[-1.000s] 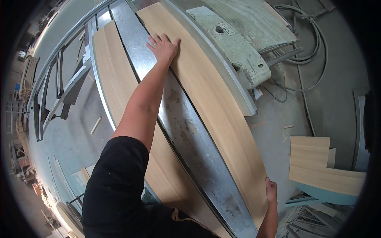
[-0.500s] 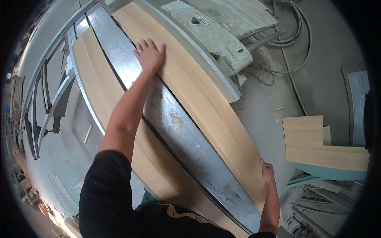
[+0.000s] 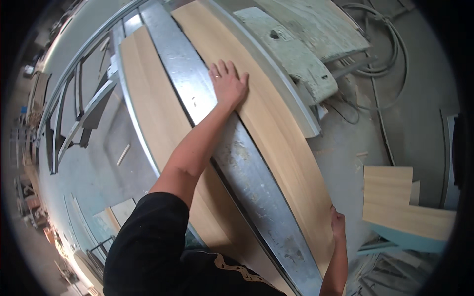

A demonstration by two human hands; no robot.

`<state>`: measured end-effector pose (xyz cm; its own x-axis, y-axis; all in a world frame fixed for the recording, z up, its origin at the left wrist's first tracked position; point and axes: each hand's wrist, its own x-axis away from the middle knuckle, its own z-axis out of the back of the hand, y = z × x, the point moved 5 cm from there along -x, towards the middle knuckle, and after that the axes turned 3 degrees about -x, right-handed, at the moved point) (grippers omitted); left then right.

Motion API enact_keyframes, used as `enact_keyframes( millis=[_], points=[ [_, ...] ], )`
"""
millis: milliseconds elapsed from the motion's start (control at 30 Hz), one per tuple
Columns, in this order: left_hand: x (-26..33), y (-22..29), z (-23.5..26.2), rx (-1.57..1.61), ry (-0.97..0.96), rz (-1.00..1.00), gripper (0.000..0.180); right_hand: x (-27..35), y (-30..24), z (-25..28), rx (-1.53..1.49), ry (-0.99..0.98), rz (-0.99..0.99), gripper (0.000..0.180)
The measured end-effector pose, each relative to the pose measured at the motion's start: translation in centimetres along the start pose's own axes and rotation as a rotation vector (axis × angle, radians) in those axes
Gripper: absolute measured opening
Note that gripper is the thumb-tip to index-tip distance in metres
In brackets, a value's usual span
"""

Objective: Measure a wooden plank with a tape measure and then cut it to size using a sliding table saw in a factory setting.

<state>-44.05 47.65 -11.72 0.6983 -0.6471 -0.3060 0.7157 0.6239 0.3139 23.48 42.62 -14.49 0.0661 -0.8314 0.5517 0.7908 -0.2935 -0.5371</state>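
Note:
A long pale wooden board [image 3: 276,128] lies along the metal machine table [image 3: 247,177], right of its steel rail. My left hand [image 3: 228,85] rests flat on the board's upper part, fingers spread, at the edge by the rail. My right hand [image 3: 337,223] grips the board's near right edge. A second pale board [image 3: 148,108] lies on the left side of the rail, under my left arm.
A worn greenish machine housing [image 3: 291,54] stands beyond the board at the top. Cables [image 3: 385,59] lie on the dusty floor to the right. Stacked pale offcut boards [image 3: 400,202] sit at the right. Metal frames [image 3: 74,113] stand at the left.
The view has shifted, and my left hand now lies further down the long board, nearer to me. My right hand stays on the board's near right edge.

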Motion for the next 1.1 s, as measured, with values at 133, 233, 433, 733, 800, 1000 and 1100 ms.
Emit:
enact_keyframes(
  millis=[133, 233, 433, 733, 800, 1000, 1100],
  points=[
    [-0.8, -1.5, -0.4, 0.006, 0.042, -0.005, 0.075, 0.5, -3.2, -1.1, 0.038, 0.004, 0.009, 0.068],
    [-1.8, -1.9, -0.6, 0.014, 0.025, 0.005, 0.075, 0.2, -3.8, -0.9, 0.042, 0.006, 0.006, 0.071],
    [-3.5, -3.0, -1.0, 0.017, -0.001, 0.033, 0.077, -0.2, -6.0, -1.8, 0.046, -0.007, -0.026, 0.072],
    [-6.1, -4.5, -1.6, -0.005, -0.003, 0.032, 0.078, -1.8, -7.3, -3.3, 0.043, -0.023, 0.005, 0.073],
    [-6.7, -4.7, -1.6, 0.005, -0.007, 0.039, 0.077, -2.2, -7.5, -3.3, 0.063, -0.019, 0.008, 0.074],
    [-8.3, -6.0, -1.9, -0.01, -0.004, 0.043, 0.076, -2.9, -9.2, -4.8, 0.035, -0.008, 0.039, 0.077],
    [-9.0, -6.2, -2.0, -0.014, -0.015, 0.033, 0.075, -3.3, -9.8, -5.0, 0.017, 0.003, 0.045, 0.078]
  ],
)
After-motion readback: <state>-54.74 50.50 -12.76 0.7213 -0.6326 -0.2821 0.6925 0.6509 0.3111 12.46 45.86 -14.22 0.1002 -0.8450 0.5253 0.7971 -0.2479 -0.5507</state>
